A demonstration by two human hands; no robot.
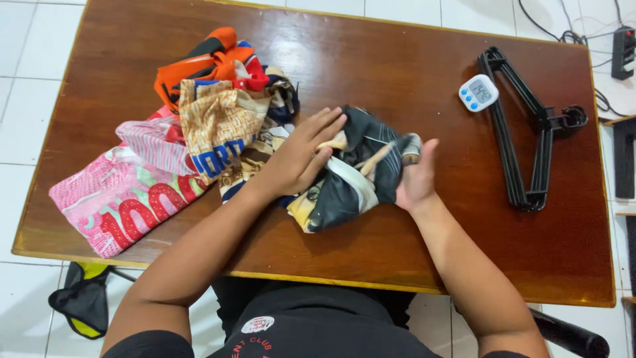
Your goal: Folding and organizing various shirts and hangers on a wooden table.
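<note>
A dark patterned cloth (pixel 354 172), black with cream and yellow parts, lies bunched on the wooden table (pixel 397 66). My left hand (pixel 298 156) rests flat on its left side, fingers spread over the fabric. On the cloth's right edge my right hand (pixel 416 176) presses against it with the thumb up. Just left of my left hand a heap of other cloths (pixel 218 119) is piled: tan patterned, orange, and blue pieces.
A pink and red patterned cloth (pixel 122 195) lies near the table's left front edge. A small white digital timer (pixel 478 92) and a black folding arm stand (pixel 530 126) sit at the right. Cables and a power strip (pixel 623 50) lie on the tiled floor beyond.
</note>
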